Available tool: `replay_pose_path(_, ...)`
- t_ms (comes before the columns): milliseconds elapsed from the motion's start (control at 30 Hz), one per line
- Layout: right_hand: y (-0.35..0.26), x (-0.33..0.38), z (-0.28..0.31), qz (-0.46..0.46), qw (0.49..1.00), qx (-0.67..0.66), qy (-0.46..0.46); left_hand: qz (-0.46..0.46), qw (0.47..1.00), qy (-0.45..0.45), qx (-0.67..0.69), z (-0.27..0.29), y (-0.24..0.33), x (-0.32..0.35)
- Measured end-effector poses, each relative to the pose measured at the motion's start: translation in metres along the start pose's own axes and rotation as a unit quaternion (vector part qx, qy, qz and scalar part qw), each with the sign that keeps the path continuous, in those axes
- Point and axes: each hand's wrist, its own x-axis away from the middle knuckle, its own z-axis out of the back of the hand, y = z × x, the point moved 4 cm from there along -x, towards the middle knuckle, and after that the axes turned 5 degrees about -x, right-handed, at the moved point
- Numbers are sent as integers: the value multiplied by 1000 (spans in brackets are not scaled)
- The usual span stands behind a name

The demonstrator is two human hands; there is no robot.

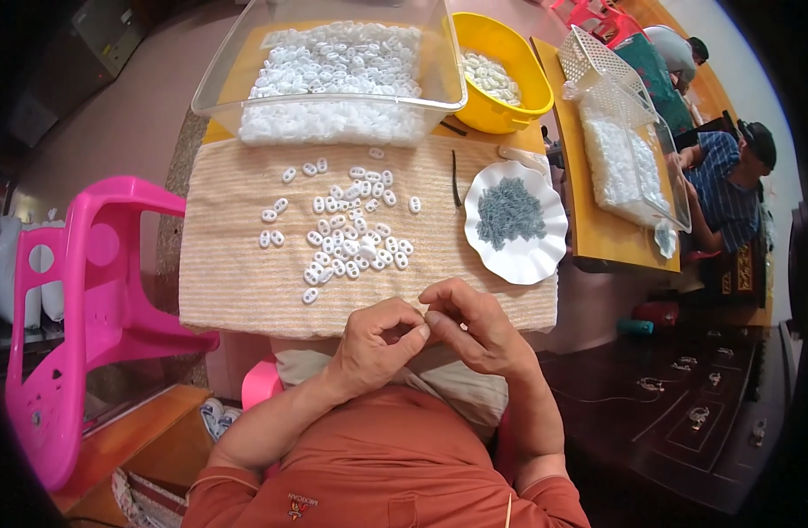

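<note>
Just over the near edge of the cloth-covered table, my left hand (377, 347) and my right hand (476, 331) meet with their fingertips pinched together. Whatever lies between the fingers is too small or hidden to make out. Beyond them, small white oval plastic pieces (340, 267), each with two dark holes, are scattered in a loose heap on the beige cloth (237, 277). To the right of the heap, a white scalloped plate (555, 231) holds a mound of tiny grey-blue bits (511, 214). A thin black strip (456, 179) lies left of the plate.
At the table's far side stand a clear bin (452, 81) full of white pieces and a yellow basin (537, 92) with more. A pink plastic chair (80, 290) is at left. At right, a person in a striped shirt (729, 180) sits by another table (588, 238).
</note>
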Motion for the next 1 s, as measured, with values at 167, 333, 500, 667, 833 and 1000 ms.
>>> replay_pose_path(167, 0, 2, -3, 29, 999, 7, 27, -3, 999, 16, -44, 1, 8, -2)
replay_pose_path(333, -1, 4, -5, 21, 999, 4, 49, -14, 997, 35, -66, 3, 11, -2)
replay_pose_path(500, 1, 6, -5, 43, 997, 15, 62, -7, 998, 35, -60, 2, 11, -2)
replay_pose_path(667, 1, 8, -5, 64, 994, 49, 68, -4, 998, 27, -60, 2, 7, -1)
replay_pose_path(833, 1, 7, -4, 66, 993, 62, 72, -21, 996, 17, -80, 0, 8, -2)
replay_pose_path(1000, 2, 5, -4, 84, 992, 62, 73, -17, 996, 9, -84, 0, 8, -3)
